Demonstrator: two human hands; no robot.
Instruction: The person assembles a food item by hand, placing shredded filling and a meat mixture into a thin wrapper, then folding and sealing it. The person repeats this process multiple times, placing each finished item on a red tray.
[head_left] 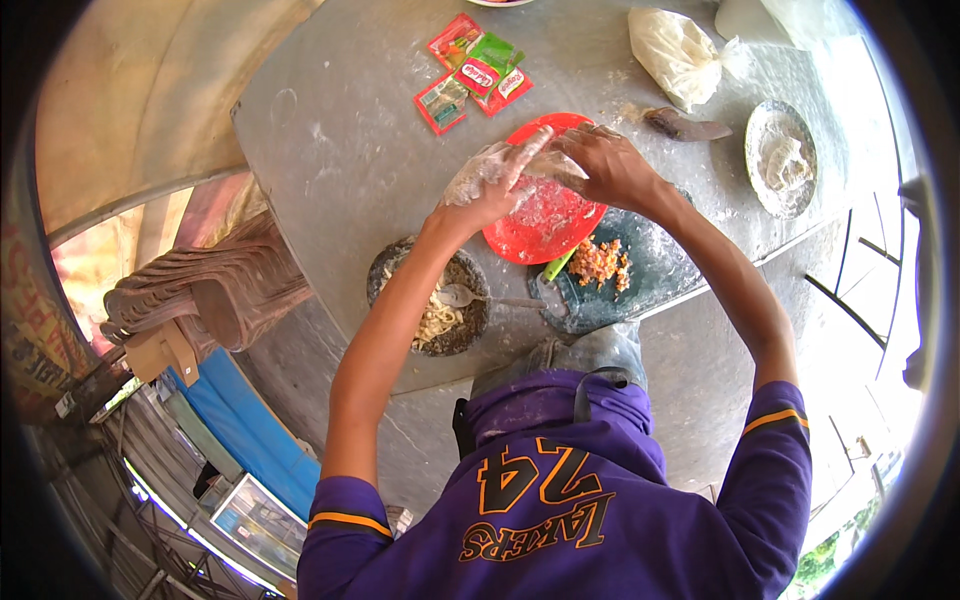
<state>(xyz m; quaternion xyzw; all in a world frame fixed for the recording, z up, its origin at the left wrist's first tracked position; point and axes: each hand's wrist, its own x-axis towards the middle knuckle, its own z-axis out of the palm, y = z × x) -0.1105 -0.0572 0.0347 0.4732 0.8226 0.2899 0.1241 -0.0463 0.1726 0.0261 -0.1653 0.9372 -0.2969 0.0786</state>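
Note:
Both of my hands are raised over a red plate (545, 225) dusted with white powder. My left hand (485, 180) is coated in white flour, its fingers stretched toward the right one. From the other side my right hand (605, 165) reaches in, fingers apart and whitened at the tips. The fingertips nearly meet; I make out nothing held between them. Under the plate's near right edge lies a dark green board (650, 265) bearing chopped orange-red food (600, 262) and a green handle (559, 264). Near my left forearm is a dark stone bowl (470, 335) with pale strips and a metal spoon (460, 295).
Red and green sachets (475, 75) lie at the far side of the grey table (330, 130). At far right are a plastic bag of white powder (675, 60), a dark stone pestle (685, 125) and a floury metal plate (780, 160). Stacked brown chairs (210, 280) stand left.

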